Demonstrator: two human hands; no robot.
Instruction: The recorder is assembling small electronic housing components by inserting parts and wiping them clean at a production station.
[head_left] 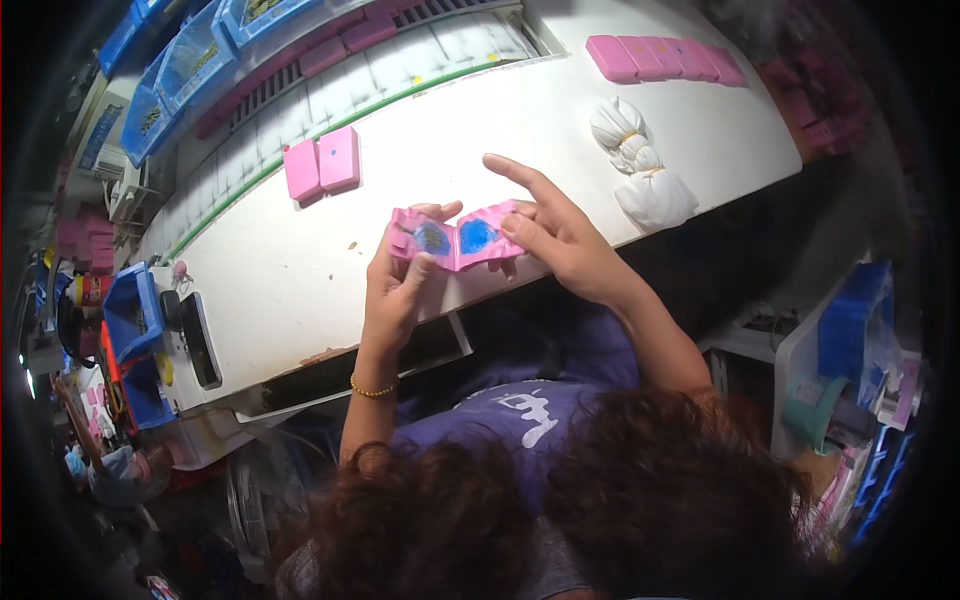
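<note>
Over the near edge of the white table (450,120), I hold a pink folding piece (459,263) spread like a book. Each half carries a blue round patch, the left one with a duller centre. My left hand (393,285) is closed round its left half, thumb at the lower edge. My right hand (563,240) pinches the right half, thumb on top and some fingers behind; its index finger points out over the table. Two closed pink blocks (321,165) lie side by side beyond my left hand.
Past the green rail, a pale conveyor (290,125) runs along the far side. Blue bins (190,62) stand at far left. Several pink blocks (665,60) form a row at far right, near a tied white cloth bundle (643,165). Another person (115,470) is at lower left.
</note>
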